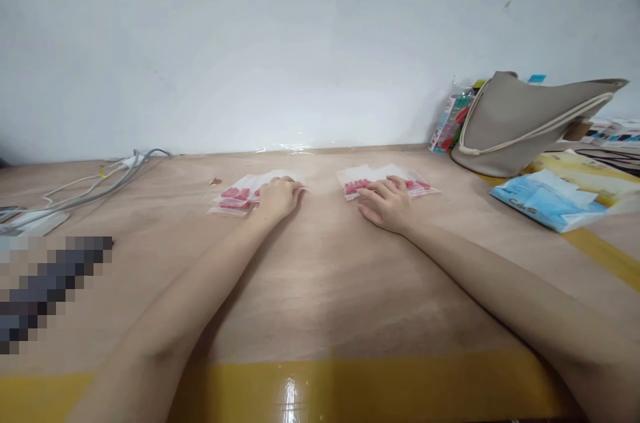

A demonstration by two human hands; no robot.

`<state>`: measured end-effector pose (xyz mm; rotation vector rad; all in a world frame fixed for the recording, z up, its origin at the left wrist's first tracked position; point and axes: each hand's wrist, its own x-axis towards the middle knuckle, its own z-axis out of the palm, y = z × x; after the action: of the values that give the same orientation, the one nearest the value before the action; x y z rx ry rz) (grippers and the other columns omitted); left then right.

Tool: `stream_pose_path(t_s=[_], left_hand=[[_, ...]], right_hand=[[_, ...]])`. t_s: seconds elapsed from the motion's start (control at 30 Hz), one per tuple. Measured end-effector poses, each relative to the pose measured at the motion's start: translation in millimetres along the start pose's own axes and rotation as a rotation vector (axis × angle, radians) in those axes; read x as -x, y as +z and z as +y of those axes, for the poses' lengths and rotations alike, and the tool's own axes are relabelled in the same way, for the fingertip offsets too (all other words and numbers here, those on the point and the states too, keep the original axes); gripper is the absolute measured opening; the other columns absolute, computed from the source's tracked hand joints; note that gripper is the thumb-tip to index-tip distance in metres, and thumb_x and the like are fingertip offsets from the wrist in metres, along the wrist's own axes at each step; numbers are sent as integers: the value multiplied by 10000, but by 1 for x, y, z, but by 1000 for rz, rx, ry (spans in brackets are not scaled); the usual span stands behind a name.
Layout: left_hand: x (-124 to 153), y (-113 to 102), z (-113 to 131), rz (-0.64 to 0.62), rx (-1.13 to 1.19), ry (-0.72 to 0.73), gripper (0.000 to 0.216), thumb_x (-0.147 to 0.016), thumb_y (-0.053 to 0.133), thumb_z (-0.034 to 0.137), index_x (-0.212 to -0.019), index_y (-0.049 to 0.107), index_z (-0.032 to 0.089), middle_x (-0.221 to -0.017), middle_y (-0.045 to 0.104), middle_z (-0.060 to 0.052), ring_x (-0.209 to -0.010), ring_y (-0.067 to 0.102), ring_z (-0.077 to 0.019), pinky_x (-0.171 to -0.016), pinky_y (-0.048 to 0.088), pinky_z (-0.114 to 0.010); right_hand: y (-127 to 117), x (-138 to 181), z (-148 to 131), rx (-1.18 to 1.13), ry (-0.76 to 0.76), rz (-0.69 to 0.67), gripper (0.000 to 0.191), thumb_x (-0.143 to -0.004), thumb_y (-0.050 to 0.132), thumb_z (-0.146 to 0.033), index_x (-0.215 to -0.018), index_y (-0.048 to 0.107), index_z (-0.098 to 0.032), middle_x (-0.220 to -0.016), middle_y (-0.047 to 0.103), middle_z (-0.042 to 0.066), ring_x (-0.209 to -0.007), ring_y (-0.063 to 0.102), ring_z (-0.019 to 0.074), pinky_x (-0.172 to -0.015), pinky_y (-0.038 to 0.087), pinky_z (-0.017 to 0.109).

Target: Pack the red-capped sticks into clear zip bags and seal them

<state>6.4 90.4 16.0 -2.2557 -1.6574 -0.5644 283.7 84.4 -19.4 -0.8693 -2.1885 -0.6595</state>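
Note:
Small clear plastic bags with red pieces inside lie flat in two groups on the table. My left hand (281, 196) is over the right end of the left group of bags (235, 195), its fingers bent together at a bag's edge; the hand covers part of that bag. On the right group of bags (354, 186), my right hand (389, 203) rests with its fingers apart, palm down, touching the front edge. White paper or film shows along the back of both groups. A small brown piece (215, 181) lies left of the left group.
A grey bag (520, 116) with a cord leans near the wall at right, beside a colourful plastic pack (450, 120). In front lies a blue tissue pack (547, 200). Cables (115, 176) run at left, above a pixelated dark area. Yellow tape (320, 386) edges the table.

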Motion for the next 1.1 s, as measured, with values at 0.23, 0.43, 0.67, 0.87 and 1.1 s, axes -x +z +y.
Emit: stream_pose_path(t_s=[0.23,0.43,0.67,0.87,1.1], left_hand=[[42,3,55,24,120,213,256,-903,450,266,-1050,656,232,-1005,671,-69,-926,595,-241,-794,479,-390],[65,-1,46,46,477,349,316,-839,538,225,-1148,595,189,-1121,614,-99,-997,599,-214,-853,511,-355],[64,-2,22,4,535,434,214,-871,516,203,-1043,643,202,-1058,655,-63,-983,621,-177,-865,515,-329],[64,1,21,65,492,411,186,-862,534,225,-1006,648,201,-1001,672,-58,-914,638,-169,-799,525,-311],[56,3,34,143,389,452,134,-849,556,258,-911,667,215,-930,685,-44,-891,618,-189,-793,466,-352]], right_hand=[[-10,4,-25,-163,1,-7,177,-817,565,-376,-848,638,-218,-800,667,36,-796,536,196,-816,286,380],[-6,0,-40,-236,-51,-37,192,-818,580,-395,-872,648,-224,-803,673,28,-780,537,187,-774,289,367],[-4,-2,-40,-172,-77,-10,156,-855,513,-206,-791,654,-225,-775,682,15,-789,529,186,-792,297,372],[-11,-5,-41,-191,-110,-55,219,-880,463,-198,-750,638,-215,-763,673,27,-768,529,179,-826,310,387],[-12,-13,-51,-177,-140,-73,265,-890,428,-192,-704,617,-198,-719,639,41,-775,526,179,-856,298,396]])
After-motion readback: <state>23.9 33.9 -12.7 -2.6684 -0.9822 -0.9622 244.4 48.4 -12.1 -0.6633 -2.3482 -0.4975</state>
